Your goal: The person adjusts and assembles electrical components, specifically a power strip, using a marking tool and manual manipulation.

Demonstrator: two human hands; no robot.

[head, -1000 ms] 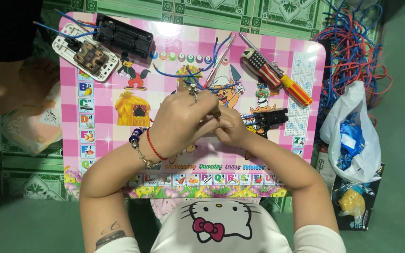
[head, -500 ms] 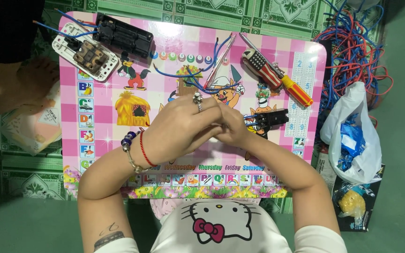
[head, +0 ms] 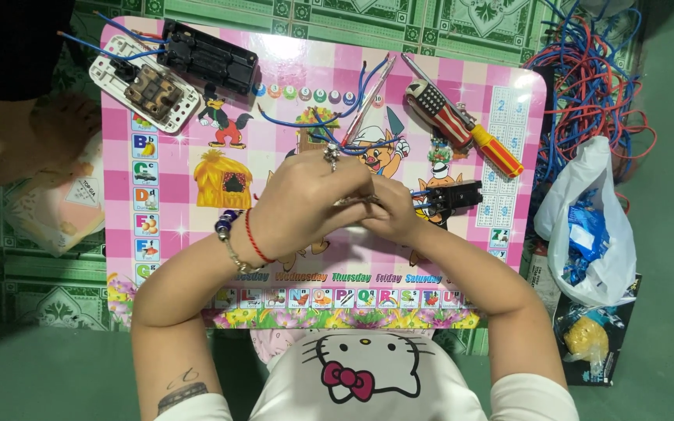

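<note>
From the head view, looking straight down, we saw a pink checkered table top (head: 196,234) printed with cartoon animals, letters and weekday names. Our left hand (head: 306,206) and our right hand (head: 390,214) met near the middle of it, fingers curled in and pressed against each other over something small and pale (head: 355,201) between the fingertips; we could not tell what that thing was or how firmly either hand had hold of it, since the fingers hid most of it. The left hand wore a ring, and its wrist carried a red cord and a beaded bracelet (head: 228,226). Just right of the right hand a small black part (head: 454,195) with short blue wire ends lay on the table top, close to the knuckles but apart from them. Loose blue wires (head: 329,125) curled on the table just beyond the hands. Farther right lay a screwdriver (head: 462,129) with a striped handle and an orange and yellow grip. At the far left corner sat a black battery holder (head: 208,58) and, touching it, a white switch plate (head: 146,92) with brown rockers. Off the table to the right we saw a tangle of red and blue wires (head: 594,86) and a white plastic bag (head: 594,226).
</note>
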